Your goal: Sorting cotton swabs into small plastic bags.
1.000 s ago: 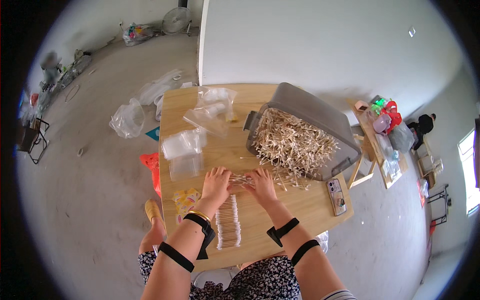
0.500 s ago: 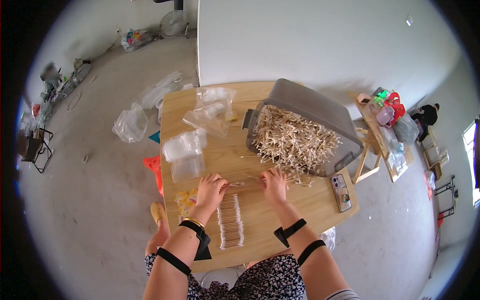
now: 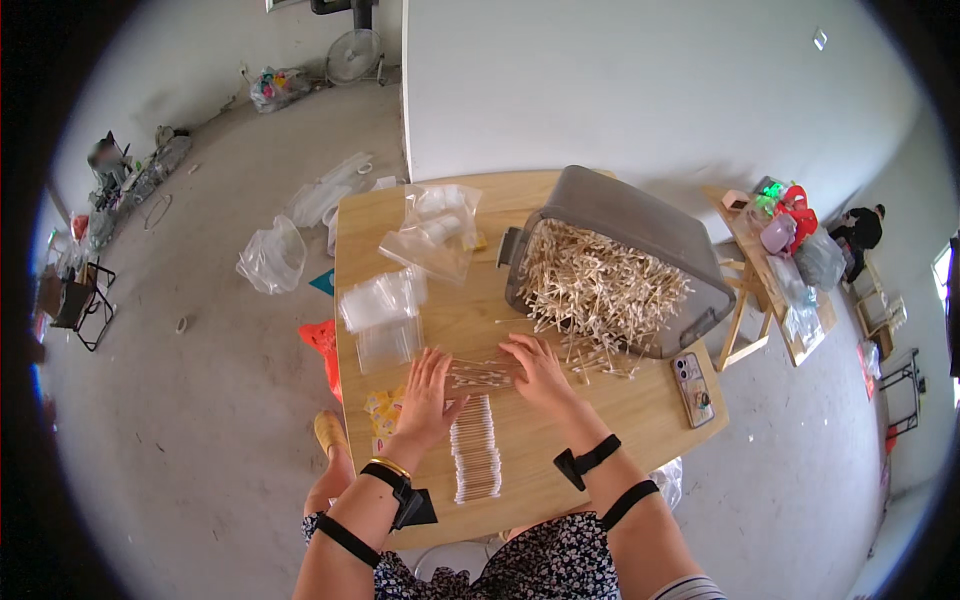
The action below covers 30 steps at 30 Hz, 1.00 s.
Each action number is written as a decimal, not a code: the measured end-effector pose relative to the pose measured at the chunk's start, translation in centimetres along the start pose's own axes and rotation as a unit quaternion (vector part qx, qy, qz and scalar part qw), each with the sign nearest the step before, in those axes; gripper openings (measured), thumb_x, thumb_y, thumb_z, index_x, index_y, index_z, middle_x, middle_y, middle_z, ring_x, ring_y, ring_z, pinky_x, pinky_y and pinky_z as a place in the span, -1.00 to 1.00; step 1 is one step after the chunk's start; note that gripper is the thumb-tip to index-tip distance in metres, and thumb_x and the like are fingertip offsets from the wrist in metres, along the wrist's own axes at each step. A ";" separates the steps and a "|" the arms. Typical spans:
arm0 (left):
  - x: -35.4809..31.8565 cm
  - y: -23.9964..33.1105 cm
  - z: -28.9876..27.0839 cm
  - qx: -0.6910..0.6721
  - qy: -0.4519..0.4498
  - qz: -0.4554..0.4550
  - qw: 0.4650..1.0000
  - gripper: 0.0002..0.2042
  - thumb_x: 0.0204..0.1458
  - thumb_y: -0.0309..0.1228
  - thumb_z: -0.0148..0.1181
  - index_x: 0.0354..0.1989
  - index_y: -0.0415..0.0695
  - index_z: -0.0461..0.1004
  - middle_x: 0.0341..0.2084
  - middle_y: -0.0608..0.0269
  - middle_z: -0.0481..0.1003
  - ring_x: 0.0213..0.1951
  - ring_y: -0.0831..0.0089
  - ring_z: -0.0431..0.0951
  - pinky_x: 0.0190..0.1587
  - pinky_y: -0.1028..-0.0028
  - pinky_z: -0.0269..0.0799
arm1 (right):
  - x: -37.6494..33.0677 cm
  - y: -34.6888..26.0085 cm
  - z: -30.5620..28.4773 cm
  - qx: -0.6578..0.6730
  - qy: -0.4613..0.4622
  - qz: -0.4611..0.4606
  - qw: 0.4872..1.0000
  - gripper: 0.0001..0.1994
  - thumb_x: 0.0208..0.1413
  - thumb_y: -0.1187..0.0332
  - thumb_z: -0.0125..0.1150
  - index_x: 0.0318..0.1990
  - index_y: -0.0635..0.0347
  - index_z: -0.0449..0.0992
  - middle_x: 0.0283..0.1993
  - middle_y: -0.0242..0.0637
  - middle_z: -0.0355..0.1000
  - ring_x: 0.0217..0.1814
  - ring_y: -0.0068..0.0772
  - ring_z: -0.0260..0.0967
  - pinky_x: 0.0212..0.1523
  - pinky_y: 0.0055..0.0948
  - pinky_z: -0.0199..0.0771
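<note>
Loose cotton swabs (image 3: 478, 376) lie crosswise on the table between my hands. My left hand (image 3: 428, 398) rests at their left ends, its fingers stretched out and the thumb apart. At their right ends is my right hand (image 3: 542, 376), fingers extended and palm down. Neither hand grips anything that I can see. Just below lies a neat column of cotton swabs (image 3: 476, 450), laid side by side. Beyond my right hand, a grey plastic bin (image 3: 640, 215) is tipped on its side, with a big heap of cotton swabs (image 3: 600, 280) spilling toward its mouth.
The wooden table (image 3: 530, 440) bears clear plastic bags (image 3: 385, 310) on the left, yellow packets (image 3: 383, 410) near my left wrist and a phone (image 3: 692, 390) at the right edge. A side table (image 3: 770, 260) holds bags and red items. A person (image 3: 858, 232) is far right.
My hands have opened out from pinching and now flank the swabs. More swabs lie between them than before. The view has shifted slightly.
</note>
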<state>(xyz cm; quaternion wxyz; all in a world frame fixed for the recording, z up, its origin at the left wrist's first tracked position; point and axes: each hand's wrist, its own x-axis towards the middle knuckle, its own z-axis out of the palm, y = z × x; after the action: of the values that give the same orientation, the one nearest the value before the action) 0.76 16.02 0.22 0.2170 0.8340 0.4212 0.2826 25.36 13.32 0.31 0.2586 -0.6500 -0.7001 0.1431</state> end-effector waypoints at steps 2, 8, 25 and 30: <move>0.5 0.6 1.1 0.063 -0.043 0.040 0.996 -0.28 0.12 -0.16 0.23 0.38 -0.22 0.10 0.36 -0.13 0.13 0.44 -0.03 0.02 0.49 0.09 -0.14 | -0.6 1.3 -0.2 -0.015 0.010 -0.049 0.999 -0.49 0.01 0.52 0.24 0.18 -0.02 0.44 0.31 -0.29 0.23 0.35 -0.03 0.14 0.35 -0.08 0.18; 0.1 0.5 2.3 0.100 -0.101 0.027 0.990 -0.30 0.22 -0.06 0.06 0.38 -0.34 0.10 0.39 -0.13 0.10 0.45 0.01 0.00 0.50 0.14 -0.15 | 0.0 0.5 0.0 -0.019 0.020 0.030 0.999 -0.71 0.00 0.52 0.23 -0.08 0.05 0.54 0.05 -0.28 0.39 0.13 -0.07 0.30 0.16 -0.09 0.30; 0.1 1.7 1.9 0.127 -0.125 0.052 0.983 -0.29 0.20 -0.15 0.09 0.44 -0.25 0.02 0.47 -0.11 -0.10 0.50 -0.01 -0.17 0.50 0.05 -0.25 | -0.1 -3.6 5.1 0.216 0.217 0.079 0.949 -0.79 0.18 0.45 0.12 -0.04 0.11 0.50 0.02 -0.10 0.39 0.12 0.04 0.25 0.18 -0.02 0.25; 0.8 2.0 3.9 0.274 -0.167 0.067 0.945 -0.27 0.27 -0.01 -0.08 0.47 -0.24 -0.05 0.48 -0.07 -0.12 0.52 0.06 -0.20 0.52 0.08 -0.33 | 1.2 -4.9 6.6 0.205 0.147 -0.022 0.967 -0.69 0.23 0.51 -0.06 0.12 0.21 0.37 0.15 0.06 0.32 0.34 0.16 0.12 0.34 -0.06 0.15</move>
<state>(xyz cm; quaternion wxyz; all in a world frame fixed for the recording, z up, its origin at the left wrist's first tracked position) 4.86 15.13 -1.25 0.0280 0.9230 0.3828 0.0271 17.65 14.83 -2.28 0.4893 -0.5816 -0.6241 0.1813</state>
